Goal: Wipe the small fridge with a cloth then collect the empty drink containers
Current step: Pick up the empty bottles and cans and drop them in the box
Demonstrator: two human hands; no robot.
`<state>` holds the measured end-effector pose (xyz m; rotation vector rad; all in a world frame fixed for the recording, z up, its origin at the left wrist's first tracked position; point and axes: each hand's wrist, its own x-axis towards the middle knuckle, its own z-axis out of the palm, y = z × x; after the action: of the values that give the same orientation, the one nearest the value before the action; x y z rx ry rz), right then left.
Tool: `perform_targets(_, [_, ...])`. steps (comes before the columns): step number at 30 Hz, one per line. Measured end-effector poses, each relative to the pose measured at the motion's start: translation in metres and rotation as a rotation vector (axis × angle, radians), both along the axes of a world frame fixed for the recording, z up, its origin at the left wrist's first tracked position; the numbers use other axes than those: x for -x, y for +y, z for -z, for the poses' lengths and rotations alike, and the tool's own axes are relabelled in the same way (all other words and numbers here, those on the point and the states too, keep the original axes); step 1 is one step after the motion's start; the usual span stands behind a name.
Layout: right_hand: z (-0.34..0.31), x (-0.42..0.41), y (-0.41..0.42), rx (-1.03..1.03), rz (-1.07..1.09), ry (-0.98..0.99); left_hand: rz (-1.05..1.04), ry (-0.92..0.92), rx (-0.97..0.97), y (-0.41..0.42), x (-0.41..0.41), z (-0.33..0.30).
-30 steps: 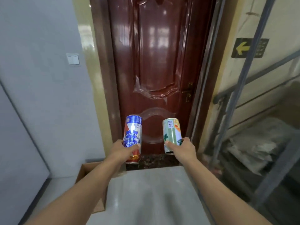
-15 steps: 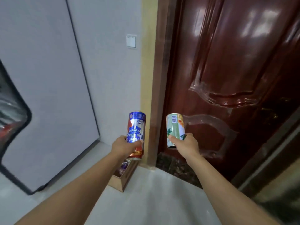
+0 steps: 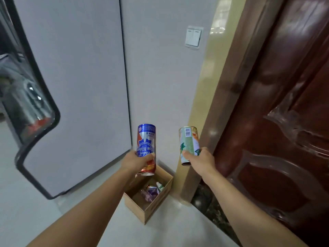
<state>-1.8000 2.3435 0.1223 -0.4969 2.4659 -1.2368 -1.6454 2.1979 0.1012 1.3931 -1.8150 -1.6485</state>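
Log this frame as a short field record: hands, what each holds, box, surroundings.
left hand: grips blue can, upside down
right hand: grips green can, upside down
cardboard box: open, on floor below the cans, against the wall corner
box contents: crumpled wrappers, small white item
right side: dark red door
wall: light switch

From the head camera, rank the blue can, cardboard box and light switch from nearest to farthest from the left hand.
1. Blue can: gripped in the left hand.
2. Cardboard box: on the floor just below.
3. Light switch: high on the wall, upper right.
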Motion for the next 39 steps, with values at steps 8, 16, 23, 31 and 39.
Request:
perform_targets(8, [0.022, 0.053, -0.104, -0.054, -0.142, -0.060, -0.138, 0.005, -0.090, -0.076, 0.038, 0.019])
perform_targets(16, [0.073, 0.109, -0.208, -0.137, -0.364, -0.097, -0.360, -0.022, -0.159, -0.130, 0.073, 0.062])
perform_targets(23, [0.137, 0.163, -0.286, -0.282, -0.629, -0.131, -0.612, -0.089, -0.262, -0.153, 0.121, 0.113])
perform_targets(31, [0.247, 0.197, -0.298, -0.427, -0.728, -0.203, -0.734, -0.225, -0.442, -0.147, 0.148, 0.208])
perform_targets(39, [0.385, 0.209, -0.314, -0.622, -0.703, -0.284, -0.687, -0.317, -0.580, -0.161, 0.170, 0.354])
